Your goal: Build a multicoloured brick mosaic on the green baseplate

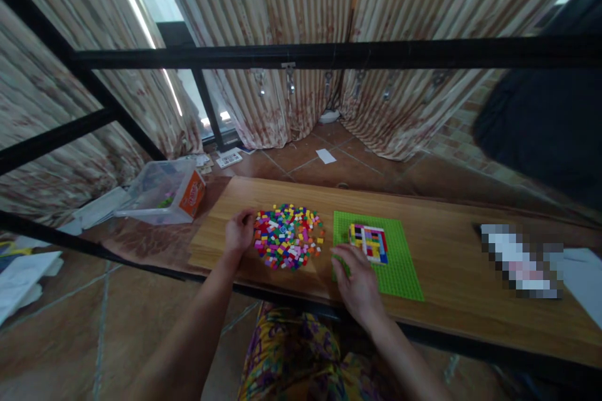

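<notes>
A pile of small, loose toy building bricks point(289, 238) in many colours lies on the wooden tabletop. Beside its left edge is my left hand point(239, 232), fingers curled in; whatever they hold, if anything, is too small to make out. To the right of the pile lies a green baseplate point(399, 263). On it stands a low block of assembled bricks point(371, 243) in yellow, black, white, red and blue. My right hand point(357, 279) is over the plate's near left part, just in front of the assembled bricks. Its thumb and bent fingers are apart, with green showing between them.
A wooden table point(446, 263) carries all this. A pixelated item point(517, 263) and white paper point(578, 282) lie at its right. Left of the table is a clear plastic box point(160, 194) with an orange label. A black metal bar point(329, 56) crosses before the curtains.
</notes>
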Motion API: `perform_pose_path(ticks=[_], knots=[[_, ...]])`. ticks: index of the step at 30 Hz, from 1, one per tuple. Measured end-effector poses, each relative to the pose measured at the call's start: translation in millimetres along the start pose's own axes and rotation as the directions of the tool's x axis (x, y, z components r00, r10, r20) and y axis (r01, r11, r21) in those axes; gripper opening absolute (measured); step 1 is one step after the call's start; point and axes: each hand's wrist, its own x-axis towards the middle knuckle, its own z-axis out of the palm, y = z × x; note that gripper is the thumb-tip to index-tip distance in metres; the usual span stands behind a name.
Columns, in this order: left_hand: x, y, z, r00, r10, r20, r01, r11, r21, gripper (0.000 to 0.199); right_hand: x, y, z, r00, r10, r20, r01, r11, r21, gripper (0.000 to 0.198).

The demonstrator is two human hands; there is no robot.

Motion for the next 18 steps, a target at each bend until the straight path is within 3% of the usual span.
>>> perform_pose_path(ticks=[10, 18], knots=[[0.2, -1.8, 2.2, 1.0, 0.012, -0.019, -0.012, 1.0, -0.02, 0.023, 38.4, 4.4, 47.1, 0.978, -0.014, 0.209, 0.05, 0.984, -0.17, 0.021], [1.5, -7.7, 4.3, 1.0, 0.015, -0.002, -0.015, 0.999, -0.03, 0.024, 57.7, -1.2, 60.6, 0.964, 0.058, 0.261, 0.044, 0.929, -0.367, 0.019]])
